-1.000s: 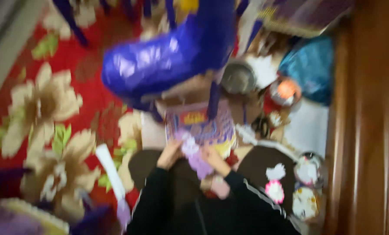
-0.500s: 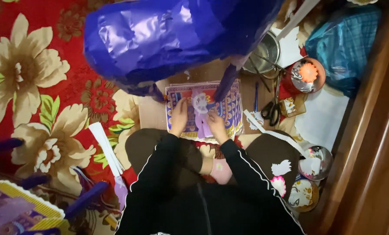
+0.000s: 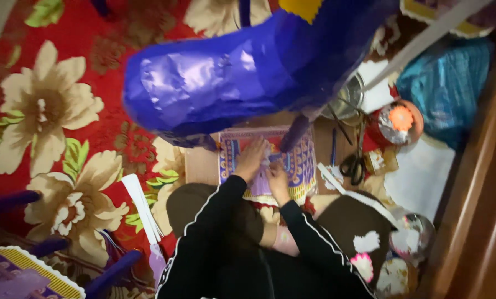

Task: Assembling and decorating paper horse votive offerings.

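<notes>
Pressing: left hand (image 3: 252,159), right hand (image 3: 275,177) flat, released, on purple patterned paper sheet (image 3: 300,166) | black-handled scissors (image 3: 352,166) right of them

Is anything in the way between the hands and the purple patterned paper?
Nothing visible. The left hand and right hand already rest on the purple patterned sheet. The big shiny blue paper figure hangs above the sheet's far edge; one of its legs comes down near the hands.

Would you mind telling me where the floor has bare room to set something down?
Free: red flowered carpet left of the patterned sheet under both hands; white patch beside the scissors. Crowded: right side, with metal bowl and foil-topped jar.
</notes>
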